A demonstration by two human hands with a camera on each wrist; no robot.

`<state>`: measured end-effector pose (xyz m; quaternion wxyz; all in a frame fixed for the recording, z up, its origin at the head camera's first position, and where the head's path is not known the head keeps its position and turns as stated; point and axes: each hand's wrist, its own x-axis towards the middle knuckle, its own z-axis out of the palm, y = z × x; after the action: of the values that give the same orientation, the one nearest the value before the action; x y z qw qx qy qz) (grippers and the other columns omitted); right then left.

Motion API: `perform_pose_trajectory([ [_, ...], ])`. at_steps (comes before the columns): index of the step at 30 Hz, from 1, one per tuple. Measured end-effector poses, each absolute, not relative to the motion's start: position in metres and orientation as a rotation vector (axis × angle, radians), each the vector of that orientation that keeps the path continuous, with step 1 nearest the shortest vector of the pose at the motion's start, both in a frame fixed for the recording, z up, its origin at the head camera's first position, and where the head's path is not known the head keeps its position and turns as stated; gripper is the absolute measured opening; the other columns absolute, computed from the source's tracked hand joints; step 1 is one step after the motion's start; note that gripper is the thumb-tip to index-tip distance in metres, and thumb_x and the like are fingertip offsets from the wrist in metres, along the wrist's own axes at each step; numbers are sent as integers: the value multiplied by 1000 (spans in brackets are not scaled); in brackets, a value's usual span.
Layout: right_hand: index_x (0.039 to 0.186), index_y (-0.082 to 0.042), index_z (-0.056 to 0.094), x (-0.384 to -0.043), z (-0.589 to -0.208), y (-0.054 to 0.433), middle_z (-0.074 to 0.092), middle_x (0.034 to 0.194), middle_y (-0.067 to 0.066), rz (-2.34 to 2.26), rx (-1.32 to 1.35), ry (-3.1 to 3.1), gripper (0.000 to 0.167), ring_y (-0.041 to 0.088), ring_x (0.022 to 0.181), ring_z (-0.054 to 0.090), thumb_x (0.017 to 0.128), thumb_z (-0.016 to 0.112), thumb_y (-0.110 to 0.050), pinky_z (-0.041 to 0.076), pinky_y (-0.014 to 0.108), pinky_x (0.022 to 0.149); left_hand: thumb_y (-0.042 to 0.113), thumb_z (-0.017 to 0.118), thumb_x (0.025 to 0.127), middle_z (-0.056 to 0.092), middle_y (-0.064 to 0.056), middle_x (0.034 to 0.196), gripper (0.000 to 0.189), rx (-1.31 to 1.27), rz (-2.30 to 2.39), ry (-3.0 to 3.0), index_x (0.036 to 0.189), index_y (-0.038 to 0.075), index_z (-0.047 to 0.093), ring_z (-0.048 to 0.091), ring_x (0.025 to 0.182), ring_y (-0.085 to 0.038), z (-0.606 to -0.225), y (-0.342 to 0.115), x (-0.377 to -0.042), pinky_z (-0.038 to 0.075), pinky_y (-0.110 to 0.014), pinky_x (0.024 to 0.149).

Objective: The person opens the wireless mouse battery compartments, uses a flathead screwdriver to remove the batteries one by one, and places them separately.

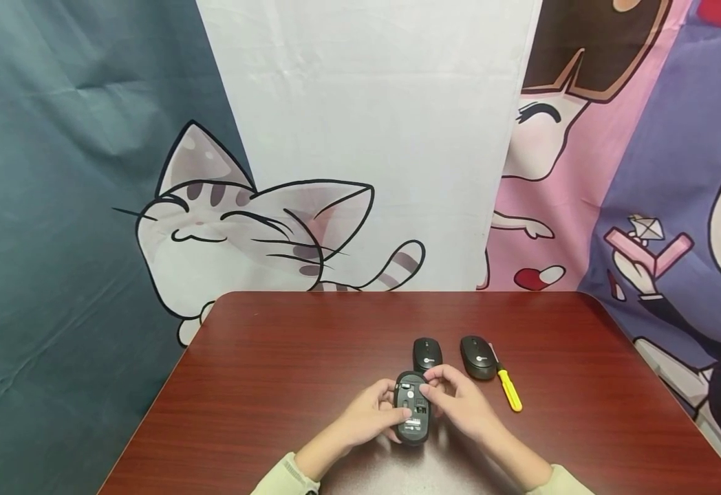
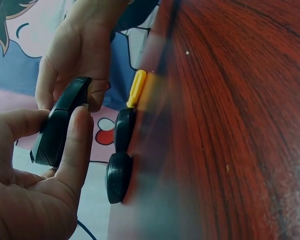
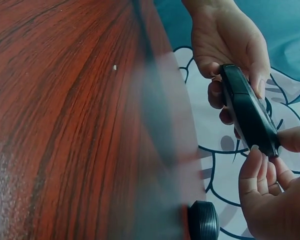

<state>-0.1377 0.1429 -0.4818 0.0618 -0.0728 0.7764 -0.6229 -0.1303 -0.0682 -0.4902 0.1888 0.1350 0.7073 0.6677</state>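
A black computer mouse [image 1: 414, 434] is held above the table with its underside facing up, showing labels and a small open recess. My left hand [image 1: 365, 417] grips it along the left side, thumb lying across the underside. At the far right corner my right hand [image 1: 464, 407] pinches the same mouse between thumb and fingers. In the right wrist view the mouse [image 3: 247, 112] appears edge-on, with the right hand's fingertips [image 3: 255, 155] at one end. The left wrist view also shows its side [image 2: 57, 127] between both hands.
Just beyond the hands sits a second black mouse [image 1: 426, 352], top side up. To its right stands a third black mouse [image 1: 477, 356], beside a screwdriver [image 1: 510, 392] with a yellow handle. The reddish-brown wooden table [image 1: 286, 364] ends at a cartoon-printed cloth backdrop [image 1: 373, 124].
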Motion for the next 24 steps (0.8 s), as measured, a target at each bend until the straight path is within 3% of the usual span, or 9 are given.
perform_pose_trajectory([
  [7,108,-2,64,-140,-477,140,62,89,8,-1862,-172,2386,25,13,71,59,90,76,-16,55,26,59,9,72,89,67,-10,96,44,376,1879,1999,125,-8,53,70,73,-18,-491,-71,-132,63,-33,59],
  [17,102,-3,70,-146,-472,136,62,73,6,-1817,-213,2397,22,14,61,55,92,75,-22,50,26,53,10,72,89,67,-10,96,44,370,1863,2015,125,-7,53,69,72,-17,-493,-76,-132,63,-32,58],
  [24,99,-3,70,-161,-469,130,61,69,6,-1894,-213,2360,19,14,60,56,92,75,-21,50,27,53,10,72,90,68,-10,96,43,360,1849,2024,124,-7,53,69,72,-17,-495,-80,-132,63,-32,59],
])
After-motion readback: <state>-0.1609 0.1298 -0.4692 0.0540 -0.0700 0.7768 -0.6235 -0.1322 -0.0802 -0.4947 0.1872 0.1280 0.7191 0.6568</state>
